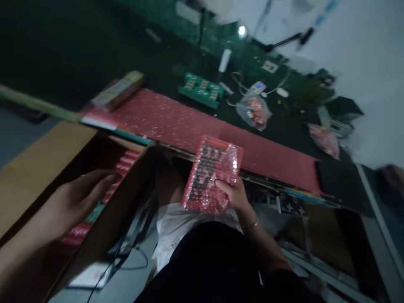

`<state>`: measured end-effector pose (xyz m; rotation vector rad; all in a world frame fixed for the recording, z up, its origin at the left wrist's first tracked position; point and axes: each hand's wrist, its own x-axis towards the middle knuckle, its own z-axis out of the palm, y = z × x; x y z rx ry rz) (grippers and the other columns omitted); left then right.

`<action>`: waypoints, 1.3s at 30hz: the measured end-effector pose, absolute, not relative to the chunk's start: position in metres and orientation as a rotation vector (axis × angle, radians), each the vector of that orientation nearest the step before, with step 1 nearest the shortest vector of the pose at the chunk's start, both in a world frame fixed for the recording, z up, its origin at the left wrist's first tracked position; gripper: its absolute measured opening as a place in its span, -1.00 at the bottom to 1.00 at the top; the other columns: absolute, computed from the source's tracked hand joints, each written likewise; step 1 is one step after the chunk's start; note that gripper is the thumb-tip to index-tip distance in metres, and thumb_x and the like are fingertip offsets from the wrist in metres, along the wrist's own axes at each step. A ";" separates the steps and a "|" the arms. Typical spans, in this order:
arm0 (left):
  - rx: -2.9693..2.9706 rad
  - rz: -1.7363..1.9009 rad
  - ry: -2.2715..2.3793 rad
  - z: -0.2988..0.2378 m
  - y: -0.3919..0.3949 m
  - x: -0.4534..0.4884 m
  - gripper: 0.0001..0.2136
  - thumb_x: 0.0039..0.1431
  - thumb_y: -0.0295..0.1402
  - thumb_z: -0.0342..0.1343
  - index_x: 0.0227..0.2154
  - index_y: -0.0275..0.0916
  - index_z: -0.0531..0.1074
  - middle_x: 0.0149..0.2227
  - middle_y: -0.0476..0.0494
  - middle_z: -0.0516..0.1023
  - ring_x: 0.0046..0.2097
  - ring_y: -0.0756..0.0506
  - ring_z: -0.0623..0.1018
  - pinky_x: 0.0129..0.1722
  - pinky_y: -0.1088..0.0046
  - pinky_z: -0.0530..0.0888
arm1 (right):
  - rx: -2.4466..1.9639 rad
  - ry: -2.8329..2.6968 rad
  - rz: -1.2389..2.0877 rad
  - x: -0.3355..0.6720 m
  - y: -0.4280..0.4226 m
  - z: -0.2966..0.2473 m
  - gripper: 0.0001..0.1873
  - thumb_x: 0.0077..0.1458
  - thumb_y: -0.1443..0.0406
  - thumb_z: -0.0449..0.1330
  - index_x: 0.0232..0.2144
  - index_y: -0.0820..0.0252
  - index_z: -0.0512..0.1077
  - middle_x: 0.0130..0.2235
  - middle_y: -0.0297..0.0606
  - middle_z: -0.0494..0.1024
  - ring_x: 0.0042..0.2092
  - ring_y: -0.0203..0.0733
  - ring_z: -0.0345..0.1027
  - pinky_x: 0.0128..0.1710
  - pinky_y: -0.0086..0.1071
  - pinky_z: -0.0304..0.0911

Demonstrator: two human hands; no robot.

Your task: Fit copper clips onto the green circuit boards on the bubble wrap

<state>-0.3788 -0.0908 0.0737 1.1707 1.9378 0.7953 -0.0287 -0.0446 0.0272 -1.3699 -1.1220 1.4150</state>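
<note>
My right hand [233, 193] grips a pink bubble-wrap package [206, 174], thumb across its front, above my lap. Dark and light rows show through the wrap, like a circuit board, though blur hides the detail. My left hand [80, 200] reaches into an open cardboard box [132, 185] at the left, fingers loosely stretched over a row of pink bubble-wrapped packets [126, 162]. Its fingertips lie close to the packets; whether they touch cannot be made out. A green piece [94, 213] shows among the packets, below my thumb.
A long pink mat [176, 120] runs along the front of the dark table [164, 63]. A long narrow box [118, 90] lies on its left end. Behind are a green circuit board [202, 90] and a clear bag of copper-coloured parts [254, 111]. A cable [139, 266] hangs below.
</note>
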 end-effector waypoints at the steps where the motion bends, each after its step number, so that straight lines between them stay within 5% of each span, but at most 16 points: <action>1: 1.181 0.879 1.798 0.088 -0.078 -0.344 -0.67 -0.06 0.10 0.21 -0.26 0.12 0.58 -0.17 0.16 0.64 -0.03 -0.27 0.56 0.09 0.06 0.40 | -1.315 -1.097 1.418 -0.024 -0.041 0.032 -0.70 -0.16 0.12 0.43 -0.34 0.10 0.58 -0.29 -0.31 0.64 -0.25 -0.10 0.51 -0.13 -0.20 0.41; 7: 0.760 1.047 1.286 0.112 -0.011 -0.130 -0.48 -0.53 -0.04 0.46 -0.41 -0.14 0.49 -0.30 -0.18 0.65 -0.18 -0.32 0.62 -0.16 0.10 0.60 | -1.116 -0.886 1.461 0.052 -0.010 0.055 -0.53 -0.18 -0.09 0.39 -0.35 0.11 0.56 -0.34 -0.33 0.63 -0.26 -0.14 0.51 -0.18 -0.26 0.43; 12: 0.858 1.186 1.156 0.095 0.036 -0.015 -0.56 -0.30 -0.15 0.44 -0.33 -0.16 0.44 -0.27 -0.10 0.64 -0.21 -0.19 0.63 -0.12 0.22 0.60 | -1.137 -0.640 1.211 0.182 0.003 0.067 -0.29 -0.15 -0.30 0.21 -0.24 0.16 0.51 -0.34 -0.27 0.62 -0.19 -0.10 0.53 -0.23 -0.28 0.44; 16: 1.006 1.189 1.057 0.080 0.064 0.074 -0.63 -0.11 -0.20 0.37 -0.29 -0.20 0.37 -0.27 -0.12 0.61 -0.22 -0.14 0.62 -0.12 0.25 0.57 | -1.246 -0.873 0.931 0.258 0.000 0.063 -0.18 -0.24 -0.12 0.39 0.04 0.09 0.38 -0.08 -0.27 0.57 -0.08 -0.16 0.48 -0.11 -0.33 0.39; 20: 1.179 1.139 1.186 0.059 0.092 0.145 -0.73 0.07 -0.25 0.25 -0.25 -0.21 0.30 -0.22 -0.18 0.58 -0.19 -0.13 0.60 -0.12 0.29 0.54 | -1.845 -0.982 0.369 0.317 0.008 0.050 -0.59 0.04 0.01 0.24 -0.23 0.22 0.49 -0.32 -0.28 0.57 -0.29 -0.22 0.39 -0.23 -0.40 0.29; 25: 1.313 1.019 1.314 0.034 0.116 0.184 -0.77 0.15 -0.24 0.16 -0.24 -0.22 0.27 -0.21 -0.25 0.57 -0.18 -0.18 0.60 -0.12 0.22 0.53 | -2.146 -0.873 0.132 0.376 0.017 0.035 -0.68 0.13 0.05 0.16 -0.40 0.19 0.47 -0.44 -0.29 0.50 -0.39 -0.21 0.29 -0.32 -0.39 0.15; 29: 1.452 0.965 1.403 0.032 0.114 0.191 -0.64 0.08 -0.26 0.22 -0.09 -0.28 0.33 -0.01 -0.47 0.51 0.14 -0.42 0.46 0.11 -0.06 0.37 | -2.265 -0.833 0.092 0.394 0.016 0.021 -0.71 0.11 0.10 0.21 -0.23 0.18 0.47 -0.37 -0.22 0.55 -0.36 -0.15 0.37 -0.31 -0.37 0.16; 33: 2.159 0.919 1.400 0.051 0.093 0.209 -0.39 0.16 -0.23 0.12 0.22 -0.43 0.21 0.38 -0.57 0.03 0.42 -0.43 -0.03 0.34 -0.08 -0.02 | -2.300 -0.856 0.087 0.407 0.017 0.010 -0.67 0.15 0.06 0.17 -0.23 0.21 0.46 -0.38 -0.16 0.56 -0.33 -0.10 0.41 -0.26 -0.33 0.22; 36: 2.724 0.491 0.903 0.059 0.074 0.242 -0.42 0.27 -0.11 -0.02 0.20 -0.47 0.31 0.33 -0.52 0.22 0.40 -0.36 0.09 0.35 0.03 0.01 | -2.172 -0.947 0.064 0.428 0.017 0.005 -0.56 0.26 0.02 0.00 -0.17 0.24 0.46 -0.30 -0.11 0.58 -0.26 -0.10 0.43 -0.19 -0.31 0.28; 39: 2.905 0.145 0.736 0.053 0.064 0.277 -0.32 0.19 -0.01 0.06 0.14 -0.58 0.38 0.25 -0.61 0.32 0.35 -0.41 0.20 0.35 0.08 0.02 | -2.058 -1.058 0.044 0.453 0.013 0.001 -0.50 0.33 0.17 -0.21 -0.09 0.26 0.46 -0.10 -0.01 0.58 -0.05 -0.10 0.42 0.01 -0.22 0.28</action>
